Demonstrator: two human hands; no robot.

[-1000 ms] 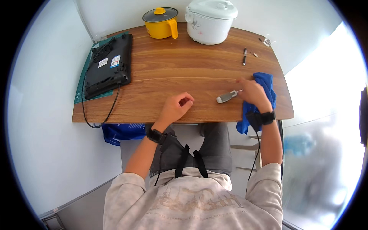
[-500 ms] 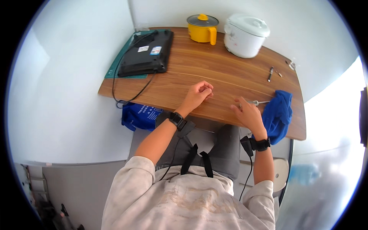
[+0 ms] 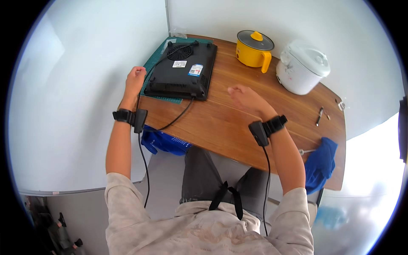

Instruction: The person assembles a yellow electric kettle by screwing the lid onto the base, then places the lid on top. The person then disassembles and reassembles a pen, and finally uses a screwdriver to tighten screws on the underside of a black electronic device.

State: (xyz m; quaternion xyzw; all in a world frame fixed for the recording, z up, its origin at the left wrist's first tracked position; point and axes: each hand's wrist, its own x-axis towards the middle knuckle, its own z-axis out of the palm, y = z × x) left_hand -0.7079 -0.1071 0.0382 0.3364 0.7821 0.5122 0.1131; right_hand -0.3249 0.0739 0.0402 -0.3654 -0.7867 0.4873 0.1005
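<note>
A black induction cooker [image 3: 178,78] lies upside down on the table, its round fan vent and two labels facing up. My left hand [image 3: 136,78] hovers by the cooker's left edge, fingers loosely bent, with nothing visible in it. The black power cord [image 3: 176,117] runs across the cooker's underside, passes close by my left hand and loops back to the front edge. To the right of the cooker, my right hand [image 3: 248,100] is held above the bare wood, empty, its fingers stretched toward the cooker. Each wrist wears a black strap with a cabled box.
A green cutting mat [image 3: 172,100] lies under the cooker. Behind stand a yellow pot [image 3: 253,53] with a glass lid and a white rice cooker [image 3: 301,70]. At right are a pen [image 3: 319,116] and a blue cloth [image 3: 321,165]. A blue bag [image 3: 165,142] shows below the table edge.
My left hand has moved left from mid-table to the cooker's left side. My right hand has left the area beside the blue cloth and moved left and farther back. The view has shifted left.
</note>
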